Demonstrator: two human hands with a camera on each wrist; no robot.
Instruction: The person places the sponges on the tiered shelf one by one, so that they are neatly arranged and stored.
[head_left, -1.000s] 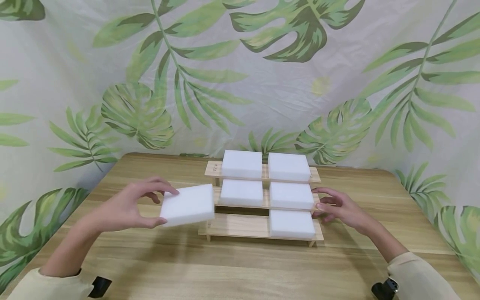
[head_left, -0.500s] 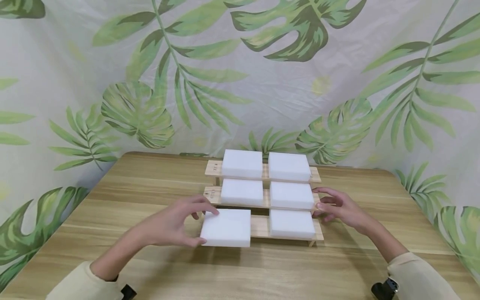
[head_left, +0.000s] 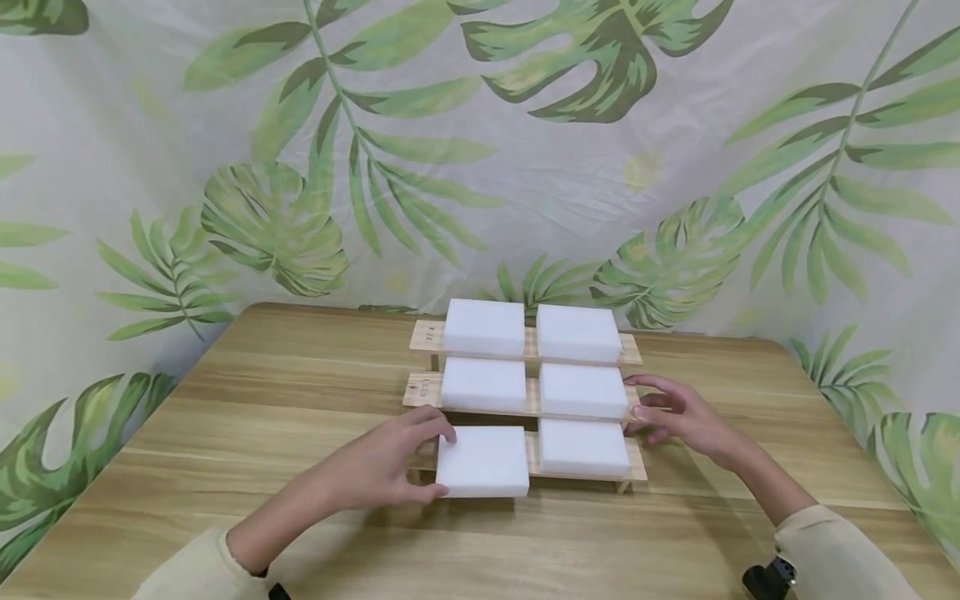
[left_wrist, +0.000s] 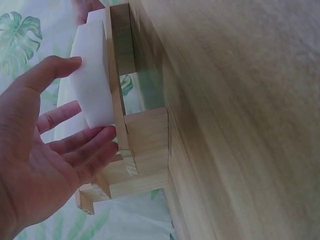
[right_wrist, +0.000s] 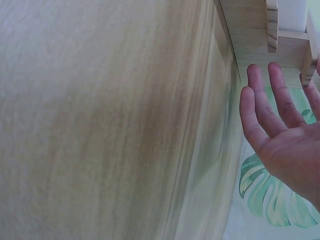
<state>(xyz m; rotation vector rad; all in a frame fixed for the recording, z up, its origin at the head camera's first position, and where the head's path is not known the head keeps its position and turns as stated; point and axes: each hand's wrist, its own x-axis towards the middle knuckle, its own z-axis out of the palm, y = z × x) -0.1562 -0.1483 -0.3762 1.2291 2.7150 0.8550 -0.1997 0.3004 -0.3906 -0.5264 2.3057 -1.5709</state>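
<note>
A three-tier wooden rack [head_left: 423, 389] stands at the middle of the table. Several white foam blocks fill it, two on the top tier [head_left: 483, 327], two on the middle tier [head_left: 582, 390] and one at the right of the lowest tier [head_left: 583, 447]. My left hand [head_left: 442, 463] pinches another white foam block [head_left: 483, 461] by its left edge, thumb in front and fingers behind, on the left of the lowest tier. The left wrist view shows this block [left_wrist: 92, 75] lying on the rack [left_wrist: 145, 135] with the hand [left_wrist: 92, 100] at its edge. My right hand [head_left: 637, 408] rests with relaxed fingers at the rack's right end.
The wooden table [head_left: 300, 400] runs wide on both sides and in front of the rack. A leaf-print cloth [head_left: 480, 167] hangs close behind and around it. A black wrist device [head_left: 765, 579] shows at my right cuff. The right wrist view shows straight fingers [right_wrist: 280, 100] beside the rack [right_wrist: 250, 20].
My left hand carried the foam block from the air left of the rack rightward and down onto the lowest tier. The right hand has stayed at the rack's right end.
</note>
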